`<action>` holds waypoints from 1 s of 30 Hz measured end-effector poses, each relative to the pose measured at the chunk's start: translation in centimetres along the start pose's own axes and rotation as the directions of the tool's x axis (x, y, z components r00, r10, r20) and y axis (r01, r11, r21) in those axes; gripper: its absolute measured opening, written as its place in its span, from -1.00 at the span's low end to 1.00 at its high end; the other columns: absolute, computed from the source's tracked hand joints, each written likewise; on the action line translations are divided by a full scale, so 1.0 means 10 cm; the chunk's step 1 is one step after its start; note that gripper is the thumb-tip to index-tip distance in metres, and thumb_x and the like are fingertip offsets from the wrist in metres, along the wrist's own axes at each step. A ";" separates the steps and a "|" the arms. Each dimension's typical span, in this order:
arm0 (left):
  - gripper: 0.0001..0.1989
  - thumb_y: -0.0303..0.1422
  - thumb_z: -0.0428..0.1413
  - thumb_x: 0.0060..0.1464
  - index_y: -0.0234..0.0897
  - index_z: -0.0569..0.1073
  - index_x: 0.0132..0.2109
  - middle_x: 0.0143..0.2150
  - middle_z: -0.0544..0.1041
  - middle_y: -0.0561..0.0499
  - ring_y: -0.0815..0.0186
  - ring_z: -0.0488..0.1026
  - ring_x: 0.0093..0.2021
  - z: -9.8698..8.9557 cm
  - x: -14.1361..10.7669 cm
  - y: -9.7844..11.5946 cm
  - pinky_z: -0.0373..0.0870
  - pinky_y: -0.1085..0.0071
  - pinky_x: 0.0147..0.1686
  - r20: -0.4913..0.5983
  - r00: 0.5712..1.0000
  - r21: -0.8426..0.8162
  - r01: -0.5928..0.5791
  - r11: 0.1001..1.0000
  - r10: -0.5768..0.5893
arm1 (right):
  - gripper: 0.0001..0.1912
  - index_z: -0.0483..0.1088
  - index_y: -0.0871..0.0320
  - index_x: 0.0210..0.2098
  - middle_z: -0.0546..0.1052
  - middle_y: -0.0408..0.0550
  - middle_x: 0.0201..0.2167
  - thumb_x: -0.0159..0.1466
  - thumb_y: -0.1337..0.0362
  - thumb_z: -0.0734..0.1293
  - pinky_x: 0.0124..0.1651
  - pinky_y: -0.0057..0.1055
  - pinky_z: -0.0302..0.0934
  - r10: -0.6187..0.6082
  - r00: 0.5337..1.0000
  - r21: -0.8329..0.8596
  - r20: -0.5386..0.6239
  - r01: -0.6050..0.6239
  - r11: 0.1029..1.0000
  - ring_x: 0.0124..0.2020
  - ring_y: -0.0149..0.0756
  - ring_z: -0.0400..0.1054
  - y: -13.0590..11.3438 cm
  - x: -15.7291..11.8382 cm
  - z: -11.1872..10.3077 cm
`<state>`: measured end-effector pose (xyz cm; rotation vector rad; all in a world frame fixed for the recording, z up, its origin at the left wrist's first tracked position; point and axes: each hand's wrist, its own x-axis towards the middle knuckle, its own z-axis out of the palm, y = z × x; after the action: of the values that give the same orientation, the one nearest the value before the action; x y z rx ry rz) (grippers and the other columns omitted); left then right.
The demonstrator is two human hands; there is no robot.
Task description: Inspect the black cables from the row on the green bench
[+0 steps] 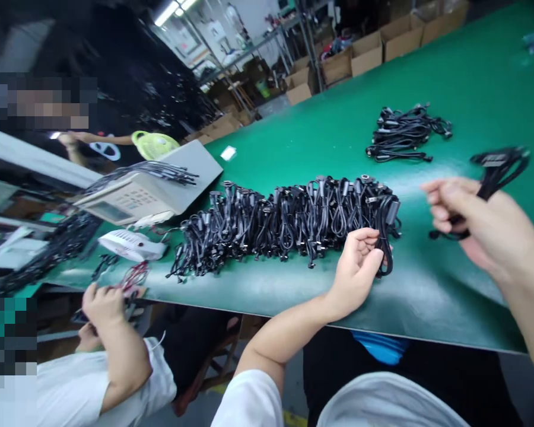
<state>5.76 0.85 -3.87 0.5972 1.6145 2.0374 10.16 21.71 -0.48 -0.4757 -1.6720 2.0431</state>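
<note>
My left hand (359, 267) is closed round a bundled black cable (385, 237) at the right end of a long row of cable bundles (289, 216). Off to the right, my right hand (480, 219) grips another coiled black cable (498, 169), held above the green table with its loop sticking up past the thumb. That cable is slightly blurred. Farther back lies a smaller pile of black cables (404, 133), apart from both hands.
A white fan (133, 244) and a grey machine with a keypad (133, 198) stand at the left, near a yellow-green fan (155, 144). A co-worker's hand (104, 305) is at the table's edge. Cardboard boxes (367, 53) line the far side.
</note>
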 end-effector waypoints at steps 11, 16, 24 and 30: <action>-0.72 -0.20 0.21 0.33 -0.16 0.47 0.11 0.00 0.48 -0.05 0.31 0.45 -0.06 -0.24 0.15 0.25 0.42 0.35 0.05 -0.101 0.950 0.188 -0.274 0.943 0.296 | -0.66 0.63 -0.12 -0.02 0.63 -0.06 -0.02 0.32 -0.09 0.43 0.23 -0.03 0.35 0.083 0.912 -0.387 0.402 0.087 0.918 0.04 0.06 0.51 0.40 -0.27 0.21; -0.61 -0.17 0.34 0.20 -0.17 0.50 0.10 -0.01 0.48 -0.03 0.31 0.46 -0.04 -0.29 0.22 0.30 0.43 0.39 0.03 -0.073 0.960 0.055 -0.266 0.962 0.269 | -0.62 0.65 -0.04 -0.09 0.62 -0.02 -0.14 0.30 -0.13 0.41 -0.24 -0.25 0.40 0.243 0.757 -0.323 0.606 -0.044 0.945 -0.23 -0.11 0.45 0.36 -0.31 0.21; -0.67 -0.17 0.36 0.16 -0.21 0.57 0.00 -0.01 0.46 -0.02 0.32 0.43 -0.04 -0.33 0.25 0.25 0.41 0.40 0.02 -0.083 0.953 0.111 -0.282 0.953 0.292 | -0.55 0.67 0.04 -0.14 0.52 -0.02 -0.31 0.15 -0.13 0.52 -0.34 -0.47 0.19 0.433 0.677 -0.183 0.595 -0.411 0.893 -0.34 -0.30 0.29 0.38 -0.36 0.23; -0.47 -0.19 0.46 0.00 -0.18 0.51 0.08 -0.01 0.48 -0.03 0.33 0.45 -0.09 -0.29 0.27 0.26 0.40 0.36 0.01 0.017 0.997 -0.126 -0.067 0.990 0.070 | -0.59 0.66 0.10 -0.13 0.32 -0.09 -0.49 0.19 -0.05 0.52 -0.45 -0.54 0.05 0.401 0.629 -0.022 0.666 -0.521 0.853 -0.48 -0.44 0.13 0.40 -0.33 0.25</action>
<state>1.63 -0.32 -1.79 0.6341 1.4603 2.1560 11.11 17.20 -4.00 -0.1233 -1.8365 2.9836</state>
